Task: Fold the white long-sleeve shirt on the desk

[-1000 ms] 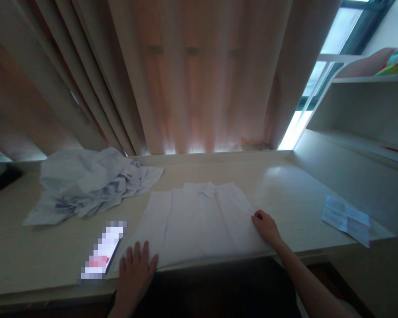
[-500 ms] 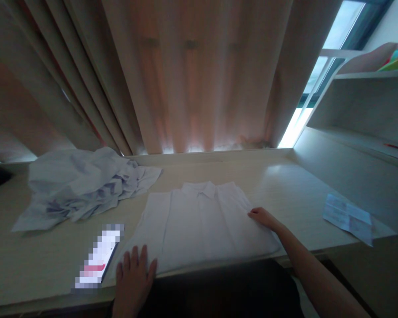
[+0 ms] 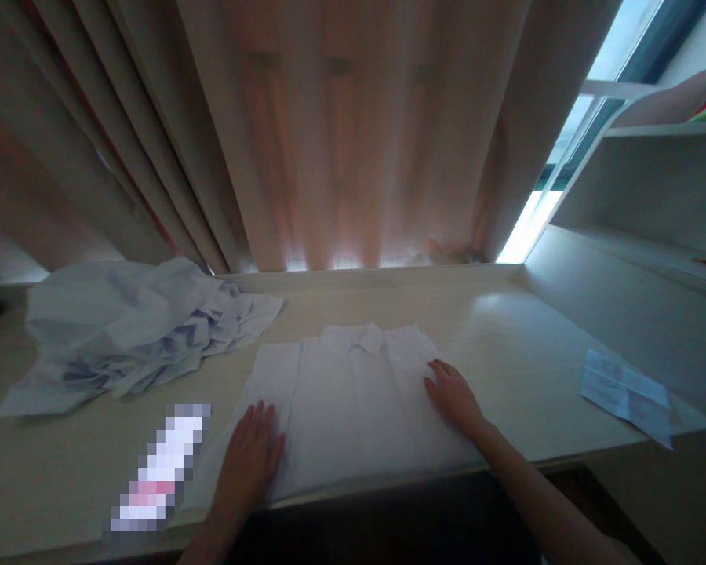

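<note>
The white collared cotton shirt (image 3: 353,400) lay flat, front up, near the front edge of the pale wooden desk (image 3: 506,345), collar pointing toward the drawn beige curtain (image 3: 341,133). The left hand (image 3: 252,451) rested palm-down with fingers spread on the shirt's lower left portion; the right hand (image 3: 452,394) lay open and flat on the right side panel, holding nothing. The step in hand appeared to be smoothing and squaring the laid-out garment. The next move would likely call for an even pinch along one side edge, so that the fabric could be carried over without dragging the layer beneath. A crumpled pale blue garment (image 3: 123,333) sat well apart at far left, and a folded printed paper slip (image 3: 627,392) near the right edge.
</note>
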Demonstrator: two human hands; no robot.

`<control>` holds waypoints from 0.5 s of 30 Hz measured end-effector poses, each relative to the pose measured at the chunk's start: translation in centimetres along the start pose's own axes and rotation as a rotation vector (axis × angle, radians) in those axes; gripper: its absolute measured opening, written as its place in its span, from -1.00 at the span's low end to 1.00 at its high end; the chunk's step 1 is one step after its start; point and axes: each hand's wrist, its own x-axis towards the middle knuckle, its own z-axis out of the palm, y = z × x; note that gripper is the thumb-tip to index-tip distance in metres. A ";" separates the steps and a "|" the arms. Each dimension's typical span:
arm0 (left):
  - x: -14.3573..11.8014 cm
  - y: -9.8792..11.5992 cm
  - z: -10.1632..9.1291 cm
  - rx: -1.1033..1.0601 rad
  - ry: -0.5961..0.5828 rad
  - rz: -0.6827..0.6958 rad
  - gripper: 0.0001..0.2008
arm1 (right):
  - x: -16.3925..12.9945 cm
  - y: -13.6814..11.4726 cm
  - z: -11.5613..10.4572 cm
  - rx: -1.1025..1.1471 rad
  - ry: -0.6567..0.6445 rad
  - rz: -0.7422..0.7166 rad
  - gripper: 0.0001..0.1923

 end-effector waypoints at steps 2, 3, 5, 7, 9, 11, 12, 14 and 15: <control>1.6 0.6 0.9 -0.039 0.019 0.053 -0.42 | -0.3 -1.1 1.6 -0.040 -0.005 -0.140 -0.47; 2.2 0.9 1.4 -0.047 0.023 0.053 -0.43 | -0.5 -1.4 2.3 -0.059 -0.017 -0.176 -0.45; 2.7 1.2 2.1 -0.042 0.007 0.032 -0.44 | -0.8 -1.5 3.7 -0.089 -0.052 -0.188 -0.42; 2.8 1.1 2.7 -0.025 -0.026 0.013 -0.43 | -1.1 -1.3 4.5 -0.115 -0.077 -0.182 -0.38; 2.7 0.8 3.3 -0.013 -0.054 0.008 -0.41 | -1.2 -1.1 4.8 -0.138 -0.088 -0.191 -0.37; 2.7 0.6 3.7 0.000 -0.066 0.002 -0.41 | -1.2 -1.0 4.9 -0.158 -0.086 -0.201 -0.37; 2.7 0.5 3.9 0.011 -0.068 0.001 -0.41 | -1.2 -1.0 4.9 -0.167 -0.083 -0.207 -0.37; 2.8 0.6 4.0 0.029 -0.065 0.006 -0.41 | -1.1 -1.1 4.9 -0.181 -0.070 -0.211 -0.36; 2.8 0.7 4.0 0.033 -0.058 0.013 -0.41 | -1.1 -1.2 4.9 -0.185 -0.060 -0.212 -0.36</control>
